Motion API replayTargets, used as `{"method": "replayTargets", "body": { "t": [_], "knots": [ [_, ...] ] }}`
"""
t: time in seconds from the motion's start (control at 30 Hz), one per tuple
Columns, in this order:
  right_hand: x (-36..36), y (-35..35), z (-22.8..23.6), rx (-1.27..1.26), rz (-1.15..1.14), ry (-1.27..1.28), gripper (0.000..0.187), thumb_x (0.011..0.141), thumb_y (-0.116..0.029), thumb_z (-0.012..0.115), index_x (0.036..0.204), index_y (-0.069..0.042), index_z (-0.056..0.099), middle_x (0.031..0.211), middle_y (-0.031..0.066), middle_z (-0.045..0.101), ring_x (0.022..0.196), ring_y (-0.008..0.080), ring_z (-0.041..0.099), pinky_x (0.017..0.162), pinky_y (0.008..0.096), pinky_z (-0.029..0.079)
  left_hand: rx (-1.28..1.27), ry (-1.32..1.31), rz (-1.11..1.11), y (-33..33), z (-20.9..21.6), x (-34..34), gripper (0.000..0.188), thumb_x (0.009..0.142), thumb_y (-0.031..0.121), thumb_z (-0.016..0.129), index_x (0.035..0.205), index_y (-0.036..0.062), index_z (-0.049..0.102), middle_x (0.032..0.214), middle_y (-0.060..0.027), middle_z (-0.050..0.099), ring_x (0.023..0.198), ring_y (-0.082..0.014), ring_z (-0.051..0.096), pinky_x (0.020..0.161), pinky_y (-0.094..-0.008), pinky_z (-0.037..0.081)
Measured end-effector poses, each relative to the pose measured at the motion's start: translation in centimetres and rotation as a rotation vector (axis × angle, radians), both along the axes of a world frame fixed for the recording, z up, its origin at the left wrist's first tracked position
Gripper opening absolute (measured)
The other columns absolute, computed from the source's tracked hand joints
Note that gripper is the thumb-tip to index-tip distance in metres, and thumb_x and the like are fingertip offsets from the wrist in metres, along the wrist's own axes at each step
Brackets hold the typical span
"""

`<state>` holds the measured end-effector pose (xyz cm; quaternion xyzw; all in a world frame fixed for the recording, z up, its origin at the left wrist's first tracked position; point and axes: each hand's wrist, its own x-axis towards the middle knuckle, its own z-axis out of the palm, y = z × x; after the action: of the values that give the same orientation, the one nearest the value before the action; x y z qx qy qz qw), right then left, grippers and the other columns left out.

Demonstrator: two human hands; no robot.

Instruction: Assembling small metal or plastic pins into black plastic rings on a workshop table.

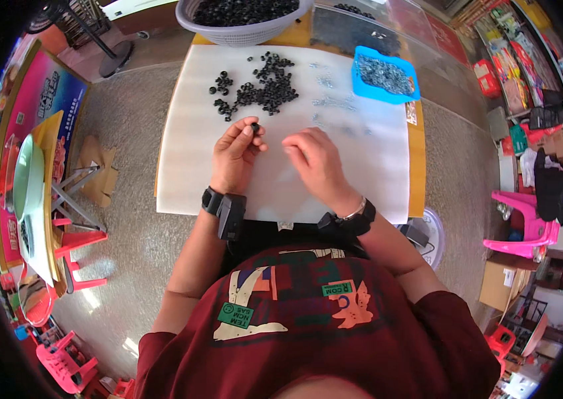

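My left hand (235, 159) is raised over the white sheet (192, 179), its thumb and forefinger closed at the tips around one small black piece (255, 126). The piece sits on the far side of that hand, just short of the loose heap of black pieces (268, 93) lying on the sheet. The other fingers of this hand curl loosely behind the pinch, drawn in toward the palm. My right hand (319, 163) is near it but apart, back upward, fingers bent inward and thumb lying close along the forefinger. Its fingertips turn down and under, so I cannot tell whether they grasp anything or are bare. Beyond it lie scattered small shiny bits (335, 102), too fine and pale for me to make out their shape, and past them a blue tray (396, 98) filled with similar-looking bits. The grey basket (245, 34) of black pieces at the far side is cut off by the upper edge. My left thumb hides part of the held piece, so I cannot see its whole form. Both palms are mostly out of sight, and my body covers the near side of the table (417, 159).
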<state>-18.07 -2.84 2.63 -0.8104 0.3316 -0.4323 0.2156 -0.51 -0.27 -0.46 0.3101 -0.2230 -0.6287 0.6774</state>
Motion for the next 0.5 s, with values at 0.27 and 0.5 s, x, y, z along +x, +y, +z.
{"method": "replayTargets", "body": {
  "t": [0.27, 0.5],
  "knots": [
    [-7.3, -3.9, -0.8, 0.033, -0.403, 0.152, 0.007, 0.076, -0.004, 0.063, 0.082, -0.007, 0.062, 0.081, 0.0079, 0.058, 0.078, 0.0289, 0.055, 0.070, 0.0397, 0.044, 0.037, 0.002, -0.006, 0.0, 1.0, -0.4, 0.021, 0.093, 0.003, 0.049, 0.112, -0.0029, 0.057, 0.094, -0.0090, 0.059, 0.077, -0.0124, 0.055, 0.073, -0.0273, 0.049],
    [-4.9, -4.3, -0.6, -0.160, -0.327, 0.352, 0.006, 0.074, -0.005, 0.064, 0.079, -0.009, 0.064, 0.083, 0.0042, 0.056, 0.087, 0.0261, 0.052, 0.075, 0.0386, 0.040, 0.049, -0.053, -0.044, 0.1, 1.2, -0.2, 0.023, 0.094, 0.006, 0.048, 0.114, -0.0033, 0.055, 0.094, -0.0088, 0.059, 0.077, -0.0123, 0.055, 0.073, -0.0272, 0.049]
  ]
}}
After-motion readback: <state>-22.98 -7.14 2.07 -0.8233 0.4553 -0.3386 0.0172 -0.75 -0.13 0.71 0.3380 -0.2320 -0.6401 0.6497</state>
